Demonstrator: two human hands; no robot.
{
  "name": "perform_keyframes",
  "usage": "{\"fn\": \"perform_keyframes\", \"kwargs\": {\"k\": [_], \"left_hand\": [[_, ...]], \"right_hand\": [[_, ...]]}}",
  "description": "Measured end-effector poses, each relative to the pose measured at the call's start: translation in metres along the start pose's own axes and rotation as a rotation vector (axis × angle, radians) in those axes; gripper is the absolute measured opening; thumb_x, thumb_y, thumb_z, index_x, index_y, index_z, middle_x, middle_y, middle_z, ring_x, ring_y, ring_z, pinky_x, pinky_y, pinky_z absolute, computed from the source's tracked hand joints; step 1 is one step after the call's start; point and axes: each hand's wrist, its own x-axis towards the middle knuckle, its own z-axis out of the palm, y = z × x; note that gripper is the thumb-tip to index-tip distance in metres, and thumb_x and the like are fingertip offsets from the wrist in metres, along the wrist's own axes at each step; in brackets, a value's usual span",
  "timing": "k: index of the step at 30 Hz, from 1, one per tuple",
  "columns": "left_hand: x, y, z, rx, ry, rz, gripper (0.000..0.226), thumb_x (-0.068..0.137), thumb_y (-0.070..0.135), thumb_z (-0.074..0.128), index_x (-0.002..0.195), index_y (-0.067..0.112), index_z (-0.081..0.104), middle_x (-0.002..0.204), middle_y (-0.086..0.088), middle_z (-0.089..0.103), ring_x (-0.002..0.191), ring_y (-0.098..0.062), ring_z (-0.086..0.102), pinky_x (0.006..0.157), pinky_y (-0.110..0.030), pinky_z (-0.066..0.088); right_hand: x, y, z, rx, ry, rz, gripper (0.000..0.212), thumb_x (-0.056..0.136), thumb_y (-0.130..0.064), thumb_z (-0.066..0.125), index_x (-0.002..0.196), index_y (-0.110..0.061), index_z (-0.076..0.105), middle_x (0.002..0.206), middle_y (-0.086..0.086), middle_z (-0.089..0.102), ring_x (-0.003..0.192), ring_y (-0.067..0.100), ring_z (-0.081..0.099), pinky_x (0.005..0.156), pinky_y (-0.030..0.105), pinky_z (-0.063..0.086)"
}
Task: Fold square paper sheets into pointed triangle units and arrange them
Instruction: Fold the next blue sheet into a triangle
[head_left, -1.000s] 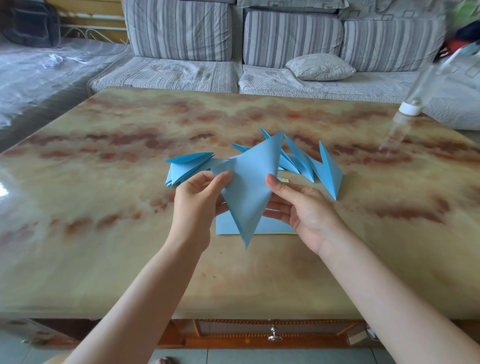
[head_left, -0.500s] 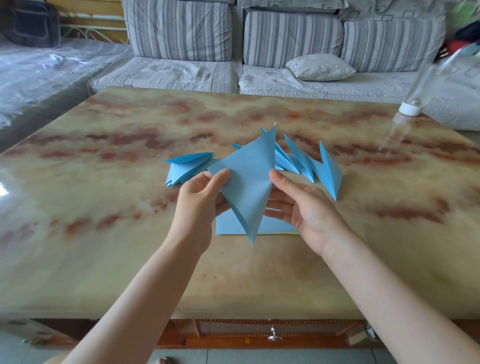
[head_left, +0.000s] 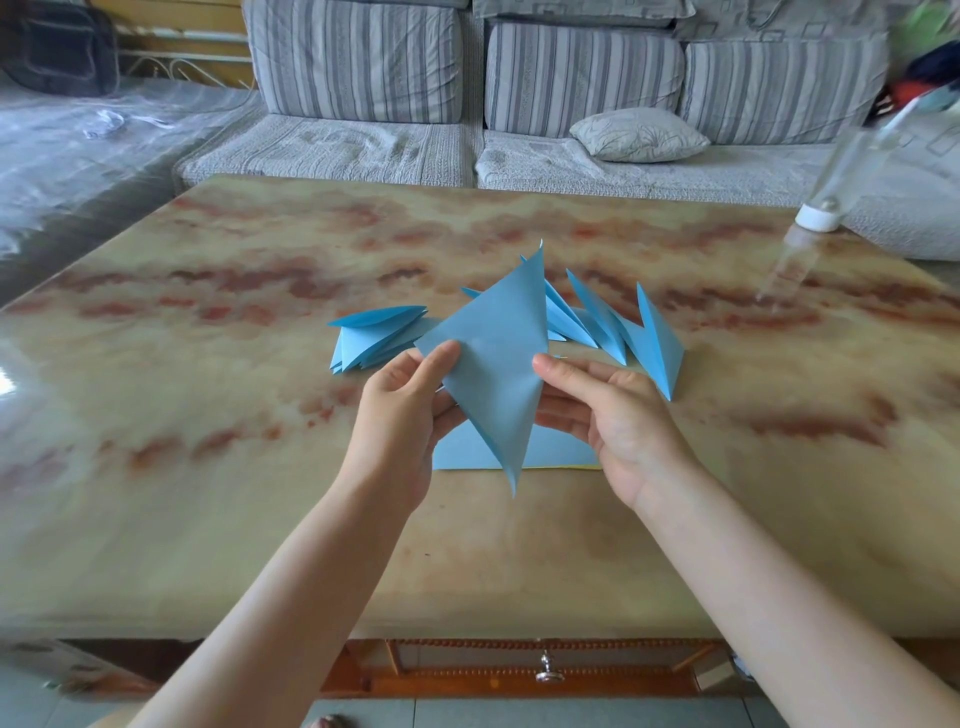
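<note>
I hold a blue folded paper sheet (head_left: 493, 358) above the table, one point up and one point down. My left hand (head_left: 402, 415) pinches its left corner between thumb and fingers. My right hand (head_left: 613, 415) pinches its right edge, thumb in front and fingers behind. Under the hands lies a flat stack of blue square sheets (head_left: 462, 452). Folded blue triangle units lie behind: a fanned pile at the left (head_left: 369, 335) and several standing points at the right (head_left: 649, 343).
The marble-patterned table (head_left: 208, 467) has a drawer with a metal knob (head_left: 545, 670) at its front. A clear bottle with a white cap (head_left: 826, 208) stands at the far right. A striped sofa with a cushion (head_left: 639, 135) runs behind the table.
The held sheet has turned and narrowed, its top point rising and its lower point shifting slightly right. Both hands keep their pinch at about the same place.
</note>
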Motion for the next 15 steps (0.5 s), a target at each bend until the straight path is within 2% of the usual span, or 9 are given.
{"fn": "perform_keyframes", "kwargs": {"k": [5,8,10,12,14,15], "left_hand": [[0.005,0.006,-0.005,0.090,0.007,-0.103,0.011,0.093,0.012,0.054,0.094,0.011,0.065,0.091,-0.004,0.073,0.075,-0.014,0.069,0.071,-0.025,0.058],[0.008,0.012,-0.009,0.288,0.050,-0.078,0.008,0.091,0.014,0.058,0.096,0.016,0.065,0.100,-0.004,0.070,0.083,-0.014,0.067,0.071,-0.024,0.055],[0.008,0.012,-0.012,0.510,0.147,0.112,0.023,0.086,0.017,0.067,0.107,0.023,0.059,0.110,0.008,0.066,0.099,-0.010,0.062,0.075,-0.023,0.049],[0.006,0.014,-0.015,0.848,0.210,0.517,0.043,0.080,0.017,0.073,0.117,0.027,0.054,0.116,0.019,0.056,0.110,-0.008,0.049,0.090,-0.023,0.043],[0.008,0.020,-0.018,1.120,0.085,0.923,0.050,0.077,0.018,0.073,0.123,0.020,0.056,0.123,0.014,0.052,0.120,-0.010,0.036,0.105,-0.017,0.028],[0.011,0.022,-0.019,1.207,-0.018,1.030,0.049,0.077,0.021,0.072,0.123,0.018,0.058,0.125,0.012,0.053,0.125,-0.014,0.035,0.111,-0.020,0.021]], "right_hand": [[0.000,-0.002,-0.002,-0.099,0.008,-0.045,0.005,0.083,-0.012,0.071,0.084,-0.008,0.073,0.083,0.009,0.075,0.070,0.018,0.070,0.070,0.025,0.058],[0.000,-0.005,-0.005,-0.199,-0.011,-0.090,0.004,0.082,-0.010,0.071,0.079,-0.010,0.073,0.078,0.008,0.074,0.068,0.017,0.070,0.072,0.026,0.058],[0.000,-0.006,-0.004,-0.293,-0.038,-0.109,0.007,0.082,-0.008,0.072,0.075,-0.010,0.073,0.071,0.003,0.074,0.064,0.013,0.068,0.074,0.027,0.056],[-0.002,-0.007,-0.003,-0.379,-0.083,-0.115,0.009,0.081,-0.007,0.073,0.072,-0.010,0.072,0.067,0.000,0.072,0.062,0.011,0.066,0.073,0.025,0.055],[-0.003,-0.007,0.000,-0.422,-0.135,-0.122,0.009,0.080,-0.004,0.073,0.072,-0.007,0.071,0.066,0.000,0.071,0.060,0.010,0.065,0.069,0.020,0.054],[-0.004,-0.007,0.001,-0.431,-0.160,-0.126,0.007,0.079,-0.003,0.074,0.072,-0.005,0.071,0.066,0.001,0.070,0.059,0.009,0.064,0.066,0.018,0.053]]}}
